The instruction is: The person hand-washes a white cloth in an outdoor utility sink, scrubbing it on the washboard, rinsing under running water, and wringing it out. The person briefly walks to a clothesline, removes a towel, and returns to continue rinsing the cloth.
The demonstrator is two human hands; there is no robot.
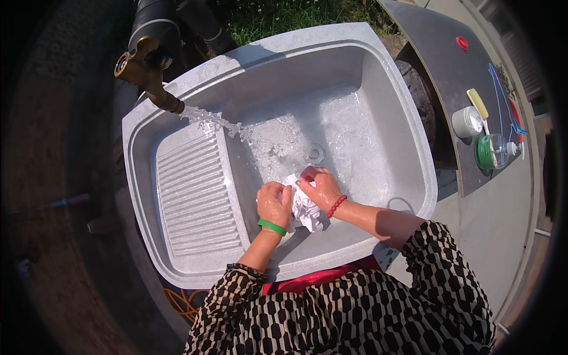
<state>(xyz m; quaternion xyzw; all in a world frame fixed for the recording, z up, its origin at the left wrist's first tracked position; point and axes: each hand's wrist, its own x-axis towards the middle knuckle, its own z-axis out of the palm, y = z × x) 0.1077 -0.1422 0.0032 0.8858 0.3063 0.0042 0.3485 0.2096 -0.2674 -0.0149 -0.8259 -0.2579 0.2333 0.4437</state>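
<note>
In the basin of a grey laundry sink (401, 95), my left hand (274, 206), with a green wristband, grips one side of a crumpled white cloth (306, 211). My right hand (318, 188), with a red bead bracelet, grips its other side. Both hands are wet and close together, near the basin's front wall. From a brass tap (153, 84) at the upper left, water (217, 122) pours into the basin, where shallow water moves around the drain. The cloth's lower folds hang between my hands; my fingers hide part of it.
A ribbed washboard (195, 191) forms the sink's left part. On a dark board (443, 49) at the right are a red cap (462, 43), a brush (478, 103), a white tub (467, 122), a green pump bottle (490, 151) and a blue hanger (497, 88). An orange cord (177, 304) lies below the sink.
</note>
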